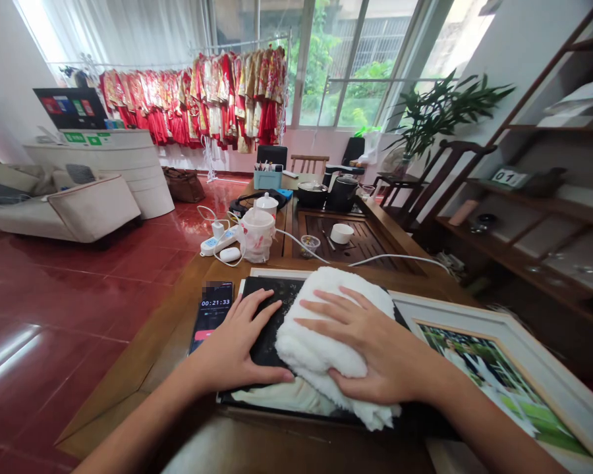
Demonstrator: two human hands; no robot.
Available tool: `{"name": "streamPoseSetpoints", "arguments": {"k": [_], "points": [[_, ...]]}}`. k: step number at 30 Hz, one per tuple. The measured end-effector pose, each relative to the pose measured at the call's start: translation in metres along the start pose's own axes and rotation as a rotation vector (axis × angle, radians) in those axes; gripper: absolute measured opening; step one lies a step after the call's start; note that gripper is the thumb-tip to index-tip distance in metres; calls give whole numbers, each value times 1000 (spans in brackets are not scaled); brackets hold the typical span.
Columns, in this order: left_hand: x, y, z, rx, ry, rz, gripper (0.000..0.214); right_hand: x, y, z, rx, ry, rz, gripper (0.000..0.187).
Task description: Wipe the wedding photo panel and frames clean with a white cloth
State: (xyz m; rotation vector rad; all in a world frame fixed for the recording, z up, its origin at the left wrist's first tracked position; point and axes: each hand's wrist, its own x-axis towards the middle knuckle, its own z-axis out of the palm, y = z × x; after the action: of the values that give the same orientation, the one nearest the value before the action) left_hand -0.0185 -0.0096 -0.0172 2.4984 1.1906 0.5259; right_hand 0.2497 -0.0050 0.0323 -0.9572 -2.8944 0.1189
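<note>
A flat dark panel (pixel 271 339) lies on the wooden table in front of me, with pale, cloth-like folds along its near edge; I cannot tell if these are printed. My left hand (pixel 240 345) rests flat on the panel's left side, fingers spread and thumb stretched out. Under my right hand (pixel 370 342) is a bunched, fluffy white towel (pixel 291 332), pressed onto the panel's right part. The towel bulges between thumb and fingers and covers much of the panel. Close to my left hand lies a phone (pixel 212 319) showing a running timer.
A white-framed photo (pixel 504 382) lies at the right. Beyond the panel stand a patterned cup (pixel 257 236), a power strip (pixel 220 241), a small white bowl (pixel 342 233) and a tea tray (pixel 375 243). A white cable (pixel 400 257) crosses the table. Shelves (pixel 538 237) flank the right.
</note>
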Motion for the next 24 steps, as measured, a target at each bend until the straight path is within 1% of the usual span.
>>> {"name": "streamPoseSetpoints", "arguments": {"k": [3,8,10,13,19,21,24], "points": [[0,0,0,-4,0,1,98,-2,10,1,-1,17,10,75],[0,1,-1,-9,7,6,96,-9,37,5,-43,99,91,73],[0,1,-1,-12,11,8,96,-10,41,5,-53,119,104,72],[-1,2,-2,-16,15,5,96,-6,33,4,-46,106,73,74],[-1,2,-2,-19,15,-1,97,3,0,2,-3,33,4,75],[0,2,-1,-12,11,-1,98,3,-3,2,11,18,-3,76],[1,2,0,-4,-1,-5,98,1,4,3,10,12,-5,76]]}}
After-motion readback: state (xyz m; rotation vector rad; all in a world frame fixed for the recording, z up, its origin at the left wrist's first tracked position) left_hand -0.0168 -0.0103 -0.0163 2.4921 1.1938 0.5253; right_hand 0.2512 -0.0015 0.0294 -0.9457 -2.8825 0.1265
